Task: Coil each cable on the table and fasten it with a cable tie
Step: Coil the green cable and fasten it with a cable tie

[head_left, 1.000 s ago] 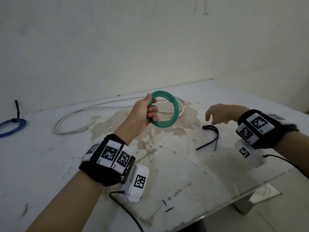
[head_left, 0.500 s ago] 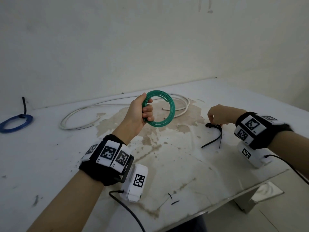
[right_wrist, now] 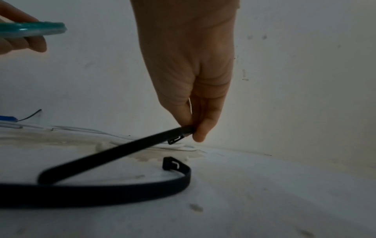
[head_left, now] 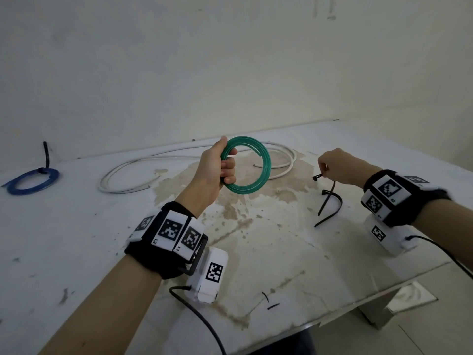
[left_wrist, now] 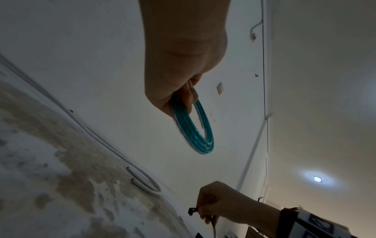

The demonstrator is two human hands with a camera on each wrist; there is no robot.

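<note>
- Left hand [head_left: 216, 167] has its fingers wrapped round the green cable coil [head_left: 252, 167], holding it up off the surface [head_left: 76, 226].
- Right hand [head_left: 335, 166] pinches a black cable tie [right_wrist: 114, 154] near its head, tail trailing down.
- Second cable tie [head_left: 332, 208] lies just below it.
- White cable [head_left: 143, 170] sprawls loose behind; blue coil [head_left: 33, 179], already tied, sits far left.

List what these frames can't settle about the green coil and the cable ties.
- Green coil: its cable ends, hidden inside the left hand, all views.
- Lifted cable tie: its tail, blurred and overlapping the second tie, right wrist.
- Blue coil: tie lock too small, head.
</note>
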